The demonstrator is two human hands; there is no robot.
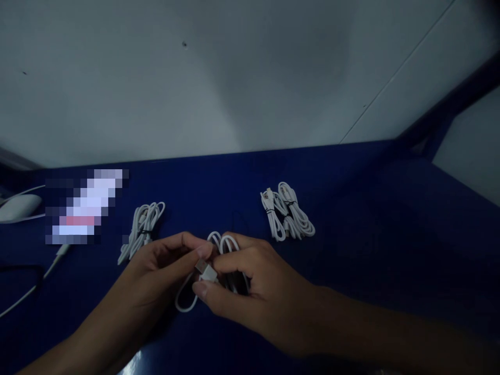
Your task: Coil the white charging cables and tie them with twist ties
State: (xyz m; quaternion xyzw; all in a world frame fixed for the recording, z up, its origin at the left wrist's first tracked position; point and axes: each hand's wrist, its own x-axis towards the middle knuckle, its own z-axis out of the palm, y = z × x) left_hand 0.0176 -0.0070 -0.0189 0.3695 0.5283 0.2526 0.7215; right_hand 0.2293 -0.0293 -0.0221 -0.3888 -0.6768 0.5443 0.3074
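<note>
A white USB cable [230,245] is bunched in loops between my two hands, above the blue table. My right hand [253,281] is closed round the loops, its thumb against the cable's USB plug [207,271]. My left hand [167,265] pinches at the plug's metal end with thumb and fingertips; exactly what those fingertips grip is partly hidden. One loop of the cable hangs below the plug. Just behind my left hand lies a bundled white cable [142,226] with a dark tie. Two more tied cable bundles [295,213] rest together beyond my right hand.
On the left lies a phone [88,203] with a lit, blurred screen and a white charging cord [50,268] plugged in. A white mouse-shaped object [19,208] sits at the far left. A pale wall [234,78] rises along the back edge of the blue table [371,234].
</note>
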